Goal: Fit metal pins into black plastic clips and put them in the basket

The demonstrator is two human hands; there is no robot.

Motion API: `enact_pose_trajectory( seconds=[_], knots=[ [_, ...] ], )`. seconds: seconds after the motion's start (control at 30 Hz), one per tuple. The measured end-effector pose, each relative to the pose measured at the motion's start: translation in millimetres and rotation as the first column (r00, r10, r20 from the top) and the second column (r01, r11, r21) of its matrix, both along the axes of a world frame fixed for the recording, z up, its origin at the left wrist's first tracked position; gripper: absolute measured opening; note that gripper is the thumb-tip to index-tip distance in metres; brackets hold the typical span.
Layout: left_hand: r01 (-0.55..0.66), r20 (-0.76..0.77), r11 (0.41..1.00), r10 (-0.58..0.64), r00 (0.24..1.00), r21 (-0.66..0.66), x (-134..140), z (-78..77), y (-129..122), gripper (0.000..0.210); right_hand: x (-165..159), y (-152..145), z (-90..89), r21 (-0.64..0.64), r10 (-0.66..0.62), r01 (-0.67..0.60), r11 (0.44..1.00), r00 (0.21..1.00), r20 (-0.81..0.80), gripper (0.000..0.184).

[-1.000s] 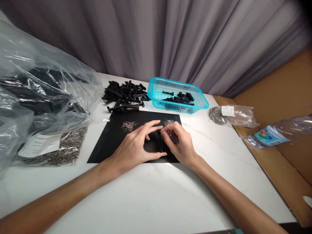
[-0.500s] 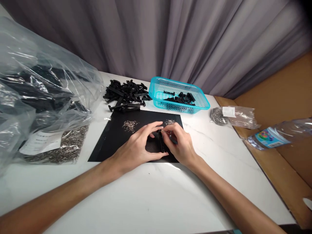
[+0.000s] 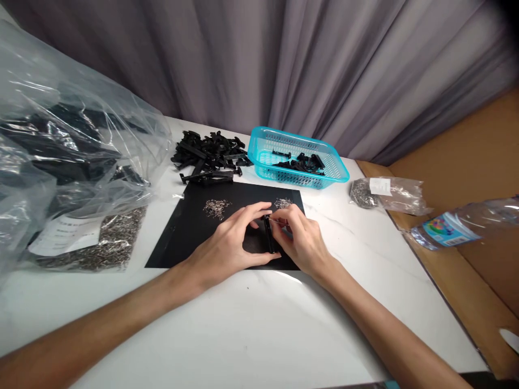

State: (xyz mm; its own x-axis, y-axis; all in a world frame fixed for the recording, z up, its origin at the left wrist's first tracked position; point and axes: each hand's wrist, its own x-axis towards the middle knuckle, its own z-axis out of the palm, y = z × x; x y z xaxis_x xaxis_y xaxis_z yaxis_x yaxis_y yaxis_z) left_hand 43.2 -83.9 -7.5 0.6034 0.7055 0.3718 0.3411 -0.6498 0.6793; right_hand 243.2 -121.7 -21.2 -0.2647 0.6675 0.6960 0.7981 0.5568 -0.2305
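Between the thumb and fingers of my left hand (image 3: 229, 237) is a slim black plastic part (image 3: 268, 235), gripped at its two ends above the black mat (image 3: 178, 237). My right hand (image 3: 302, 237) is closed in a pinch at the part's upper right side. A thin metal piece (image 3: 278, 221) shows at its fingertips, too small to make out its kind. Small metal pieces lie on the mat in two heaps: one heap (image 3: 217, 208) left of centre, another heap (image 3: 283, 203) just beyond my right hand.
Black parts (image 3: 211, 154) are piled behind the mat. Beside them stands a blue basket (image 3: 340, 174) holding more. Large clear bags (image 3: 81, 140) and a bag of metal pieces (image 3: 117, 237) sit left. A small bag (image 3: 389, 194) and plastic bottle (image 3: 450, 228) lie right.
My right fingers have shifted slightly at the upper end of the black part, and the metal piece sits a little lower. My left hand keeps its hold.
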Motion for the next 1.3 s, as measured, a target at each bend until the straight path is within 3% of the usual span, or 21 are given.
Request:
enact_pose_trajectory(
  seconds=[0.23, 0.43, 0.67, 0.87, 1.1, 1.3],
  knots=[
    [-0.004, -0.010, 0.999, 0.004, 1.000, -0.032, 1, 1.7, -1, 0.084, 0, 0, -0.4, 0.023, 0.022, -0.022, 1.000, 1.000, -0.011, 0.010],
    [-0.021, -0.030, 0.999, 0.020, 0.999, -0.044, 2, 2.4, -2, 0.086, -2, 0, 1.1, 0.134, -0.016, 0.003, 0.991, 0.995, 0.099, 0.010],
    [-0.018, -0.017, 1.000, 0.017, 1.000, -0.016, 3, -1.6, -1, 0.080, -1, -4, 3.0, 0.070, -0.006, -0.004, 0.998, 0.989, 0.150, 0.010],
    [0.039, -0.021, 0.999, -0.039, 0.999, 0.007, 1, -5.9, -1, 0.074, -2, -4, 4.3, 0.129, 0.006, -0.039, 0.991, 0.970, 0.241, 0.009],
    [0.025, -0.080, 0.996, -0.031, 0.996, -0.083, 1, 0.4, -1, 0.078, 2, -3, 5.3, 0.044, 0.038, -0.051, 0.998, 0.965, 0.261, 0.011],
    [0.010, -0.108, 0.989, -0.026, 0.994, -0.145, 1, 4.9, -2, 0.080, 8, -1, 2.6, -0.108, 0.065, -0.056, 0.993, 0.994, 0.083, 0.005]
  ],
)
